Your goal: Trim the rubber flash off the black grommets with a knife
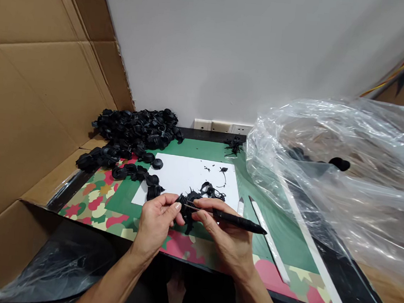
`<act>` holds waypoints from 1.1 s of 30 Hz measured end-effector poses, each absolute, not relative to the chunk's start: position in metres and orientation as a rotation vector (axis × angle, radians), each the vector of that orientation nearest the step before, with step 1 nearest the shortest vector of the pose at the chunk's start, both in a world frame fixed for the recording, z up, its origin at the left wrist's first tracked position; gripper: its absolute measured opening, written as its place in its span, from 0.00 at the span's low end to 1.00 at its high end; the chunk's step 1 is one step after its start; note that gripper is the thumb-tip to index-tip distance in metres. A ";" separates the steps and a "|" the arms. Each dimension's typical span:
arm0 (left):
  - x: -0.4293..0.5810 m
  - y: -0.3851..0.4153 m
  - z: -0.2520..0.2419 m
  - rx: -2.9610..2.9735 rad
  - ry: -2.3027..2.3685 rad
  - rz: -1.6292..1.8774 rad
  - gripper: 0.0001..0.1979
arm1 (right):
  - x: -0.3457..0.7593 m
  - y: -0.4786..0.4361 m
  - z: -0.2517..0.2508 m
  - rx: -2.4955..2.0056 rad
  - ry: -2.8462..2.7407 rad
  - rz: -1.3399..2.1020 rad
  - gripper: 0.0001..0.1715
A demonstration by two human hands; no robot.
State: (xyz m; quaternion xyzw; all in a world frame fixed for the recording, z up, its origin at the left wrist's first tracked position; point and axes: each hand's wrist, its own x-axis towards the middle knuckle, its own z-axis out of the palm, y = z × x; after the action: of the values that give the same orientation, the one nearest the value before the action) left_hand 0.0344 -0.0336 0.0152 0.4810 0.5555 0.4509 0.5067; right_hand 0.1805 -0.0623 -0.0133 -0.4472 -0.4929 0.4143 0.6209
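Observation:
My left hand (156, 221) pinches a small black ribbed rubber-like part (182, 200) between thumb and fingers, above the front of a white sheet (175, 170). My right hand (232, 244) is closed around a pen-like tool with a black handle (241, 221). Its thin metal tip points left and reaches the part; whether it cuts in or only touches, I cannot tell. Black scraps (212, 190) lie just beyond my fingers. More ribbed black parts (152, 180) sit at the sheet's left edge, partly stacked.
A large heap of black parts (136, 128) lies at the back left, beside a cardboard wall (44, 84). A clear plastic bag (325, 135) covers the right side. A white stick-like tool (270, 241) rests on the green mat (295, 246). Dark scraps (234, 145) lie near the wall sockets (221, 127).

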 end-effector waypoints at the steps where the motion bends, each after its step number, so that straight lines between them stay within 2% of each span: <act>1: 0.035 -0.034 0.015 1.168 1.339 1.089 0.13 | 0.181 -0.062 -0.013 -1.021 -1.141 0.951 0.09; 33: 0.032 -0.031 0.015 1.303 1.195 1.030 0.10 | 0.199 -0.057 0.005 -0.949 -1.474 0.851 0.06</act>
State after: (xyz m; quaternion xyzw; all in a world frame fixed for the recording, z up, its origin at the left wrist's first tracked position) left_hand 0.0317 -0.0315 0.0151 0.5436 0.4986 0.4298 0.5208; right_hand 0.1990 -0.0567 0.0054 -0.4029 -0.6259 0.3614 0.5615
